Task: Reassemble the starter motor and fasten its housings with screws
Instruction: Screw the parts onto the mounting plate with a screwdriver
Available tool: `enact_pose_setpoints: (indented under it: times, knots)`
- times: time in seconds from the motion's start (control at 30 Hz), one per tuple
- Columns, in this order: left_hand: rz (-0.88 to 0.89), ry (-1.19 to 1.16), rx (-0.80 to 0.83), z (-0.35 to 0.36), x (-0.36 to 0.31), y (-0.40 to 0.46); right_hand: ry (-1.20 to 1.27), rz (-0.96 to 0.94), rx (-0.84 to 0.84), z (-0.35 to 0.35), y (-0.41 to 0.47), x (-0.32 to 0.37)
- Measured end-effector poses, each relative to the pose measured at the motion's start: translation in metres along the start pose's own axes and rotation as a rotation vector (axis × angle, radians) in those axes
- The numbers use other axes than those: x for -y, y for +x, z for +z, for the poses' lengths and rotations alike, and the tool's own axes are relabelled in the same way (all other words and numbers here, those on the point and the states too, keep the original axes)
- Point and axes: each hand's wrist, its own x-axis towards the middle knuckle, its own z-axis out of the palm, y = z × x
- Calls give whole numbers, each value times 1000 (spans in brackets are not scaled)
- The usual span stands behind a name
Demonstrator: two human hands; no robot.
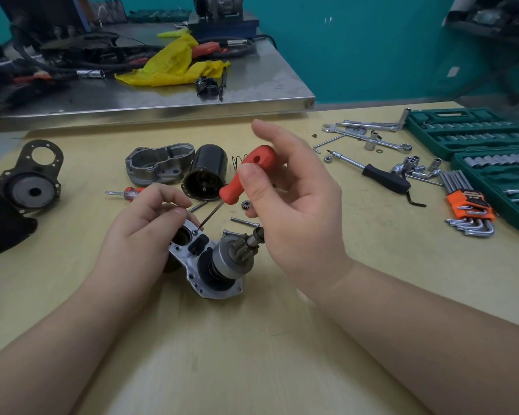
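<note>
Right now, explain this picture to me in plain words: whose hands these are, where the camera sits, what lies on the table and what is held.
No machine here: a person works bare-handed, filmed by one camera on their head, looking down. The right hand holds a red-handled screwdriver, its tip on a screw in the starter housing, which the left hand steadies. On the yellowish table lie a grey cover, a black motor can, a small gear, loose wrenches, hex keys and green socket cases.
</note>
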Motion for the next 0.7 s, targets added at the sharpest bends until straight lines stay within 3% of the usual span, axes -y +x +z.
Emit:
enact_pose_setpoints:
  times: [0.17, 0.7]
  knots:
    - [4, 11, 8, -2, 3, 1, -14, -52, 22, 1, -2, -1]
    - [9, 34, -9, -1, 2, 0, 50, 27, 26, 0, 0, 3]
